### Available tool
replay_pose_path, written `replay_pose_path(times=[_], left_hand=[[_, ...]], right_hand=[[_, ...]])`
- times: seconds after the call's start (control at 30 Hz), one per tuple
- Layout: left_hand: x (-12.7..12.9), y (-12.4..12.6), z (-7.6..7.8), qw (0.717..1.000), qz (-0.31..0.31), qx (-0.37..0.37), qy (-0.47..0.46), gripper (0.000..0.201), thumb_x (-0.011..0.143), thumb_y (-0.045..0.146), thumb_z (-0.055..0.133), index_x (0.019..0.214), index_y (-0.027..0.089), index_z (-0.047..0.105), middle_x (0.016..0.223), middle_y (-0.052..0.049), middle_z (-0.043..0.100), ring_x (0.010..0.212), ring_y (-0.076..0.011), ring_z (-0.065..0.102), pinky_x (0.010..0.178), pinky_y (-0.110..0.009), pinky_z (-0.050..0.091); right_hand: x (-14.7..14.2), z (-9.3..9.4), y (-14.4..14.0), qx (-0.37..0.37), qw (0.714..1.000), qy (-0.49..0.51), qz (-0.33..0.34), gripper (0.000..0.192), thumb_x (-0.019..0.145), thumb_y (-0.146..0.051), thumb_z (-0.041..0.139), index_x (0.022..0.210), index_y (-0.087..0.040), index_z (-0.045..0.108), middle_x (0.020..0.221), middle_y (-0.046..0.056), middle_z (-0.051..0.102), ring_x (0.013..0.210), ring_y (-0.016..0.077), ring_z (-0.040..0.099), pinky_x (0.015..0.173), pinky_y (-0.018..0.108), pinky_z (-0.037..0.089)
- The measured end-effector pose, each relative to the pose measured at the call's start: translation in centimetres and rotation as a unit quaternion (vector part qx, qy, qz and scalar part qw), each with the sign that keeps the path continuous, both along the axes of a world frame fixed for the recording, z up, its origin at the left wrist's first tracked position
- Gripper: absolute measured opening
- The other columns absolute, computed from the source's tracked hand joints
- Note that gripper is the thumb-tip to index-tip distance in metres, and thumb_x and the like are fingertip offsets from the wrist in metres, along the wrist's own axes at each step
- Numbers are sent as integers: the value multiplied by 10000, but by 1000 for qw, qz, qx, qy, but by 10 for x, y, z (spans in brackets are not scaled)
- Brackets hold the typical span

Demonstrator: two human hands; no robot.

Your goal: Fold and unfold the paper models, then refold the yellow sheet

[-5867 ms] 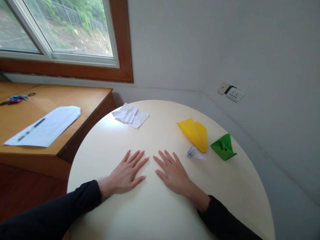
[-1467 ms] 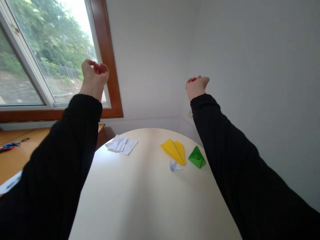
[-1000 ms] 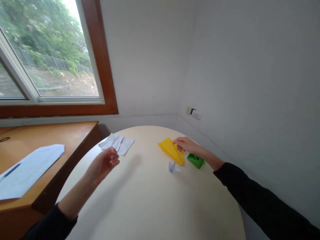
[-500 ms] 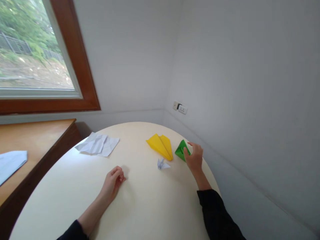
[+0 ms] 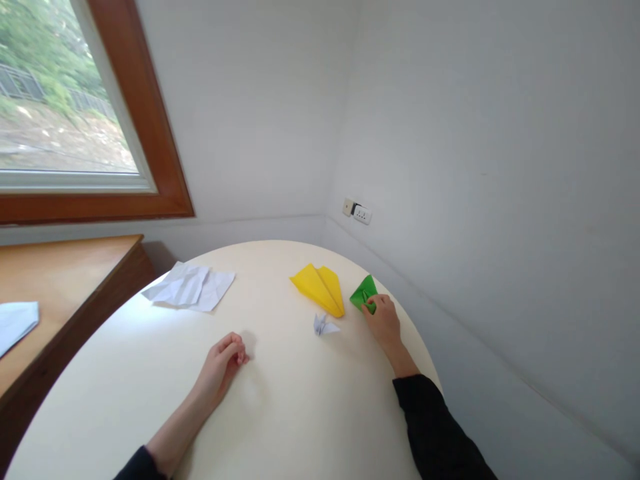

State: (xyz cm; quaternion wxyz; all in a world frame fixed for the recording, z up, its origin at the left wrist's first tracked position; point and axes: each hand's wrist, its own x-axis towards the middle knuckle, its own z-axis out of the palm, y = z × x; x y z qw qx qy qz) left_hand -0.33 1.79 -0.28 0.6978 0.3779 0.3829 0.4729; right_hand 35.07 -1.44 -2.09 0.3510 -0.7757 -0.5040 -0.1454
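Observation:
My right hand (image 5: 383, 320) is at the right side of the table, its thumb and fingers pinching the near edge of a green piece of folded paper (image 5: 364, 289). That paper is diamond-shaped with a raised fold in its middle, and my fingers hide part of it. Just left of it lies a yellow paper plane (image 5: 320, 288), nose toward me. A small whitish paper crane (image 5: 324, 325) stands below the plane's nose. Resting on the tabletop at the left, my left hand (image 5: 225, 363) has its fingers curled in, with nothing visible in them.
Creased white paper sheets (image 5: 193, 287) lie at the far left of the round cream table (image 5: 280, 413). A wooden desk (image 5: 75, 260) with a pale blue folded item (image 5: 15, 323) stands further left. Walls meet behind the table, with a socket (image 5: 362, 214) on the right one.
My right hand has moved slightly inward and its spread fingers have closed on the green folded paper. My left hand keeps its curled pose. The view has shifted a little.

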Motion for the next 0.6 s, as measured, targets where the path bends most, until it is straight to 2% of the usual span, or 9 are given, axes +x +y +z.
replay_pose_path(times=[0.13, 0.23, 0.3, 0.37, 0.47, 0.53, 0.6], left_hand=[[0, 0, 0, 1000, 2, 1, -13, 184, 547, 211, 699, 549, 160, 522, 443, 57, 470, 461, -74, 397, 511, -204, 364], [1, 0, -3, 1000, 3, 3, -26, 183, 550, 204, 703, 552, 158, 526, 436, 58, 472, 452, -71, 407, 506, -199, 373], [1, 1, -4, 999, 1, -1, -44, 187, 559, 206, 716, 563, 156, 536, 449, 54, 491, 460, -72, 436, 505, -194, 382], [0, 2, -4, 998, -2, -9, -69, 194, 582, 219, 733, 581, 149, 552, 496, 39, 534, 496, -78, 488, 529, -194, 409], [-3, 2, -1, 992, -20, -26, -122, 187, 629, 251, 743, 664, 139, 599, 624, -1, 618, 604, -109, 578, 662, -240, 476], [-5, 2, 2, 984, -46, -46, -167, 242, 667, 314, 733, 802, 140, 630, 757, -50, 672, 739, -159, 630, 790, -296, 480], [-8, 2, 4, 972, -71, -55, -218, 349, 709, 423, 691, 928, 160, 623, 892, -88, 684, 884, -200, 630, 884, -345, 448]], right_hand=[[2, 11, -1, 58, 998, -5, 18, 162, 803, -306, 450, 688, -205, 504, 762, 68, 561, 736, 215, 520, 655, 348, 444], [-10, 36, -4, 122, 992, -17, 31, 181, 836, -330, 435, 718, -211, 504, 762, 83, 578, 764, 231, 540, 710, 387, 459], [-32, 58, -8, 165, 984, -32, 66, 157, 845, -333, 469, 741, -223, 510, 777, 75, 596, 792, 225, 562, 749, 386, 466], [-66, 79, -12, 250, 949, -72, 177, 63, 831, -259, 535, 774, -235, 531, 738, 53, 600, 755, 216, 579, 711, 376, 481], [-126, 94, -16, 263, 902, -96, 328, 87, 832, -156, 543, 824, -243, 543, 732, 41, 603, 712, 191, 583, 659, 339, 500], [-161, 90, -15, 240, 879, -101, 399, 98, 839, -137, 529, 816, -232, 544, 716, 39, 599, 701, 179, 580, 638, 314, 505], [-187, 77, -12, 212, 863, -105, 446, 112, 850, -128, 501, 792, -216, 538, 708, 43, 596, 693, 174, 572, 621, 299, 502]])
